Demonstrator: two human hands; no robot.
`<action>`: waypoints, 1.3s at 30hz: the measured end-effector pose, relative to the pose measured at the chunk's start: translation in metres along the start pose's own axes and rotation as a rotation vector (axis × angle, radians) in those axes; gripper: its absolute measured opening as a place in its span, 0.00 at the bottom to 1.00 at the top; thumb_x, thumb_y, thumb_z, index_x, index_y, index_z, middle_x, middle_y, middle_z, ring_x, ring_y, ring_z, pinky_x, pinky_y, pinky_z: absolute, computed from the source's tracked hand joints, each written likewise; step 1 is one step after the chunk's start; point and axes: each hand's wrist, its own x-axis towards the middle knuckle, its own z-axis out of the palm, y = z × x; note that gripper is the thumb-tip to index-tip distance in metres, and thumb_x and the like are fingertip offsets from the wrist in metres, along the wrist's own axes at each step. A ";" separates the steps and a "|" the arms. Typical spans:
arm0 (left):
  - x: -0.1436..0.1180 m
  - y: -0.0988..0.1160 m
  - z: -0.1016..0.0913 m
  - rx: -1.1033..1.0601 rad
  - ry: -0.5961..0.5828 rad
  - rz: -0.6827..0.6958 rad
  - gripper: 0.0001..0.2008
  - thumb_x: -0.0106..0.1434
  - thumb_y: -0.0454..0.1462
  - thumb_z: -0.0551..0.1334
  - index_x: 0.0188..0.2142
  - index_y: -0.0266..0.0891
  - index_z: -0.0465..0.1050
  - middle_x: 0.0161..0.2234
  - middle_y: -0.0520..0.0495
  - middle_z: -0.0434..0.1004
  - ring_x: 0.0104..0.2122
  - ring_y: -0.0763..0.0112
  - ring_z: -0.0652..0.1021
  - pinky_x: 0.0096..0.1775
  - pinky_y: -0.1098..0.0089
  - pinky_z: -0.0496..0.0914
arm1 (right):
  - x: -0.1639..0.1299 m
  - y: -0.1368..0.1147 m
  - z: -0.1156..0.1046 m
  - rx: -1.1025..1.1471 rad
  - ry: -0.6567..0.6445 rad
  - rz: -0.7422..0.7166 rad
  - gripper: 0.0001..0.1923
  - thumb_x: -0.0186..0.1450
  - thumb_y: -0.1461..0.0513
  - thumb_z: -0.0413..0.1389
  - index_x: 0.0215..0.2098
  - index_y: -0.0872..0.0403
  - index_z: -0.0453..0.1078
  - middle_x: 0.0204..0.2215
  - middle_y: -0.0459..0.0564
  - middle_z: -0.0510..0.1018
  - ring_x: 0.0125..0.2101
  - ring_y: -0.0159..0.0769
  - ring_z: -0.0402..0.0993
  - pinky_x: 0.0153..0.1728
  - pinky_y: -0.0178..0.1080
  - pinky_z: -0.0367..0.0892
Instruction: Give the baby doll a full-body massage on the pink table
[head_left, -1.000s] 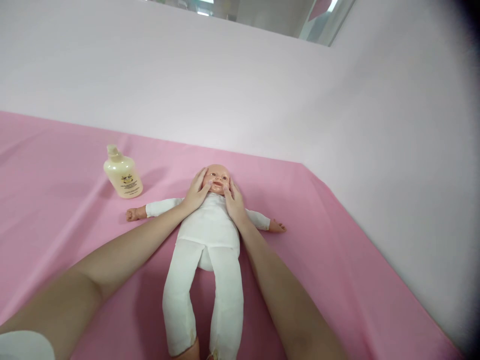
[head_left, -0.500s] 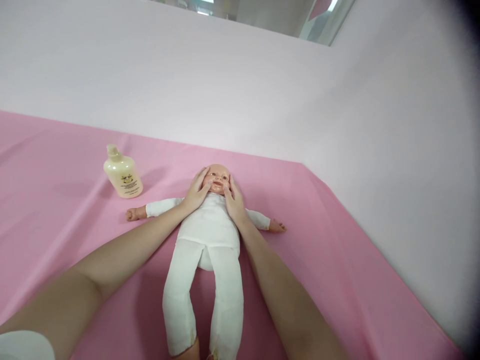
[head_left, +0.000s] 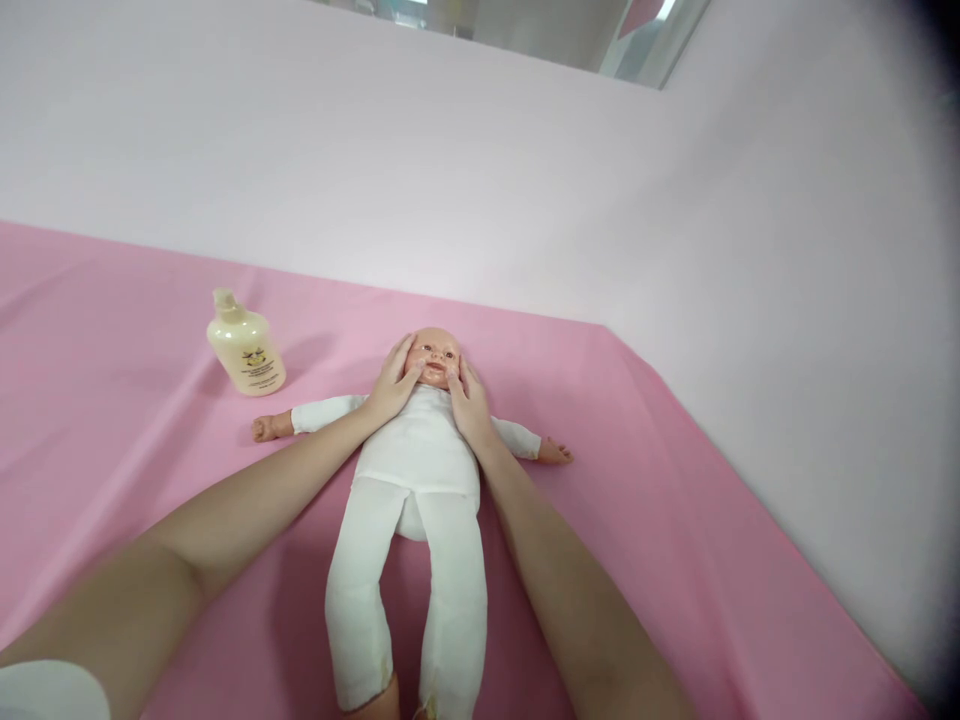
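Note:
A baby doll [head_left: 416, 440] lies on its back, its hard head away from me and its soft white body towards me. My left hand [head_left: 391, 382] is closed round the left side of the doll's head, fingers along the temple and thumb on the cheek by the mouth. On the opposite side, my right hand [head_left: 470, 400] cups the head the same way, its thumb near the corner of the mouth. Both doll arms stretch outward beyond my wrists. The doll's feet are mostly cut off by the lower picture edge.
A pale yellow pump bottle [head_left: 247, 350] stands left of the doll, beyond its outstretched arm. The pink sheet [head_left: 637, 480] under everything meets a white wall [head_left: 450, 180] at the back and right. A window [head_left: 540, 35] shows at the top.
Both thumbs stay at the doll's cheeks and mouth, with at most a very slight shift of the fingers. The doll and bottle have not moved.

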 end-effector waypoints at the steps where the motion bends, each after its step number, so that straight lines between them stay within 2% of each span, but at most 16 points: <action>1: 0.000 -0.001 0.000 -0.001 0.004 -0.003 0.32 0.71 0.53 0.52 0.68 0.41 0.55 0.70 0.37 0.55 0.70 0.58 0.58 0.70 0.54 0.50 | 0.000 0.000 0.000 0.000 0.004 -0.003 0.40 0.68 0.38 0.46 0.69 0.52 0.59 0.68 0.55 0.64 0.68 0.46 0.58 0.69 0.52 0.51; 5: 0.001 -0.003 0.001 -0.006 0.018 -0.010 0.32 0.71 0.53 0.52 0.68 0.41 0.56 0.70 0.38 0.56 0.70 0.58 0.58 0.70 0.54 0.50 | 0.001 0.001 0.001 0.003 0.008 -0.005 0.40 0.68 0.38 0.46 0.68 0.53 0.61 0.67 0.56 0.65 0.68 0.47 0.59 0.69 0.52 0.51; 9: 0.001 -0.003 0.001 -0.011 0.015 -0.016 0.31 0.71 0.53 0.53 0.68 0.43 0.56 0.70 0.39 0.56 0.70 0.58 0.58 0.70 0.52 0.50 | 0.000 0.003 0.001 0.021 -0.007 -0.009 0.41 0.68 0.38 0.46 0.70 0.52 0.56 0.69 0.55 0.62 0.69 0.45 0.56 0.70 0.51 0.50; 14: 0.000 -0.001 0.000 -0.014 0.007 -0.045 0.34 0.70 0.53 0.53 0.69 0.39 0.54 0.71 0.37 0.54 0.71 0.57 0.57 0.70 0.53 0.49 | 0.000 0.003 0.000 0.045 -0.029 -0.024 0.42 0.68 0.38 0.46 0.72 0.50 0.51 0.70 0.53 0.61 0.70 0.44 0.55 0.70 0.50 0.51; 20: 0.000 -0.001 0.001 -0.007 0.013 -0.050 0.32 0.71 0.52 0.53 0.68 0.41 0.55 0.71 0.38 0.56 0.71 0.57 0.57 0.70 0.52 0.49 | 0.000 0.002 0.000 0.009 -0.008 -0.006 0.42 0.68 0.38 0.46 0.71 0.53 0.55 0.69 0.55 0.62 0.69 0.45 0.57 0.70 0.50 0.51; 32: 0.000 -0.003 0.002 -0.011 0.029 -0.027 0.34 0.70 0.55 0.53 0.68 0.39 0.55 0.70 0.36 0.57 0.70 0.56 0.58 0.70 0.53 0.51 | 0.001 0.002 0.001 0.000 0.014 -0.012 0.40 0.67 0.37 0.46 0.67 0.53 0.62 0.67 0.56 0.66 0.68 0.47 0.60 0.69 0.53 0.51; 39: 0.001 -0.001 0.001 0.000 0.013 -0.021 0.33 0.70 0.54 0.53 0.68 0.41 0.56 0.70 0.38 0.56 0.70 0.57 0.58 0.70 0.52 0.50 | -0.001 -0.002 -0.001 0.031 -0.021 -0.009 0.41 0.69 0.39 0.46 0.71 0.53 0.53 0.69 0.55 0.61 0.69 0.44 0.56 0.70 0.50 0.51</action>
